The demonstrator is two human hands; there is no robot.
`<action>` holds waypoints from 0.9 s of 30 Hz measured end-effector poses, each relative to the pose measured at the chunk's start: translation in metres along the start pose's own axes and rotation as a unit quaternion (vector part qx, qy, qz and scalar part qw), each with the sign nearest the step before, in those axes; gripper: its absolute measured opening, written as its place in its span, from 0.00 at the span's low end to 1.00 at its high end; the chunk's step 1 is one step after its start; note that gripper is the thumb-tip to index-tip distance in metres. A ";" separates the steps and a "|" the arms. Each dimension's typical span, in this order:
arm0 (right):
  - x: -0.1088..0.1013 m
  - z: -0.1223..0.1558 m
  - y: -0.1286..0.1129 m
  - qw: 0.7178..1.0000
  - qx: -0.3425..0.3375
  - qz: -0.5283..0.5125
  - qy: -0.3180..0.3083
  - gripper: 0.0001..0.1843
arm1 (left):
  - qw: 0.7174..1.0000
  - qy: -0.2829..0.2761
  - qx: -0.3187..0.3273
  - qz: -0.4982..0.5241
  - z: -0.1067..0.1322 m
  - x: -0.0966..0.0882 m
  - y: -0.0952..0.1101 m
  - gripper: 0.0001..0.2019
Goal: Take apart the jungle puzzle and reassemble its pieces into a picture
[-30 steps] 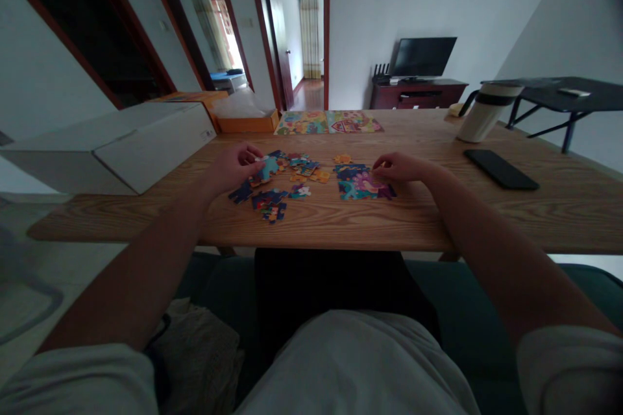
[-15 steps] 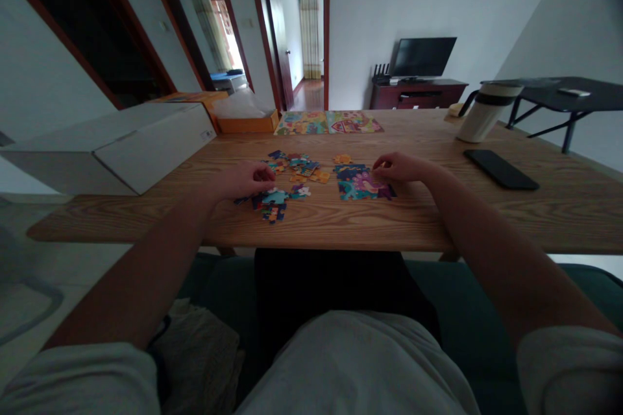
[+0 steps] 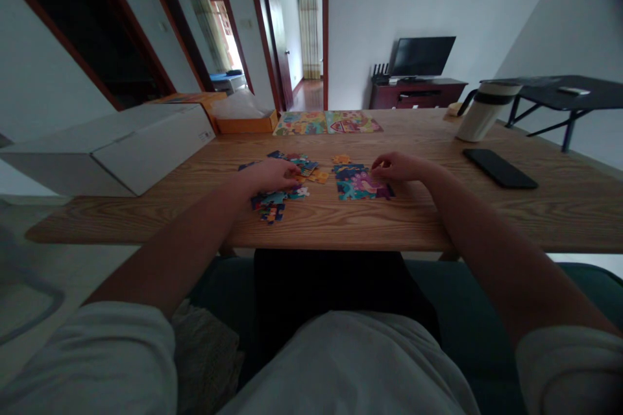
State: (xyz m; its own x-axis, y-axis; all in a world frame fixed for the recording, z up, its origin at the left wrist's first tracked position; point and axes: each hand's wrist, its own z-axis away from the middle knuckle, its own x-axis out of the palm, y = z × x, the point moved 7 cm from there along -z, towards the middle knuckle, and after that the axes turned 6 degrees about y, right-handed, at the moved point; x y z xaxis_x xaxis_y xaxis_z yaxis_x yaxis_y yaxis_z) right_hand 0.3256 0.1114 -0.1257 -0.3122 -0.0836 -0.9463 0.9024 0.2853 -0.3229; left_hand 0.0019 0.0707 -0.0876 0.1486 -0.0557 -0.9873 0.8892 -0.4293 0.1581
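My left hand (image 3: 276, 175) is over the loose jigsaw puzzle pieces (image 3: 272, 198), its fingers loosely bent and a little apart. No piece shows between them. Under and around it the pieces lie in a heap, blue, orange and teal, partly covered by the hand. Right of the heap is a joined jigsaw section (image 3: 357, 183) with pink, purple and teal on dark blue. At its upper right edge, my right hand (image 3: 396, 166) has its fingers curled together. Whatever those fingertips hold is hidden. An orange puzzle piece (image 3: 341, 159) lies just above the section.
Two colourful picture sheets (image 3: 328, 123) lie at the table's far edge. A white box (image 3: 150, 142) and an orange tray (image 3: 248, 124) stand at left. To the right are a black phone (image 3: 499, 168) and a white tumbler (image 3: 481, 118).
My left hand has moved right and slightly away from me, across the loose pieces. My right hand stays at the joined section's edge.
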 end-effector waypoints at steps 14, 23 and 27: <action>-0.001 0.002 -0.005 1.000 0.000 -0.020 -0.010 0.20 | 0.996 0.039 0.049 -0.063 -0.009 0.002 0.001 0.29; 0.000 0.004 -0.006 1.000 0.004 -0.018 -0.016 0.20 | 0.994 -0.022 -0.026 0.107 0.001 -0.013 0.000 0.30; -0.001 0.004 -0.006 1.000 0.003 -0.020 -0.016 0.22 | 0.987 -0.050 -0.070 0.134 -0.001 -0.013 -0.008 0.26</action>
State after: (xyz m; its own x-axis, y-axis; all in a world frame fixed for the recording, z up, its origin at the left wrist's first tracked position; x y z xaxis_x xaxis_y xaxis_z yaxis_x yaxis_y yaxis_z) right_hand 0.3218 0.1064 -0.1233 -0.3388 -0.1254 -0.9325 0.8911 0.2751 -0.3608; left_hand -0.0067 0.0760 -0.0761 0.3489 -0.2412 -0.9056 0.8764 -0.2583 0.4064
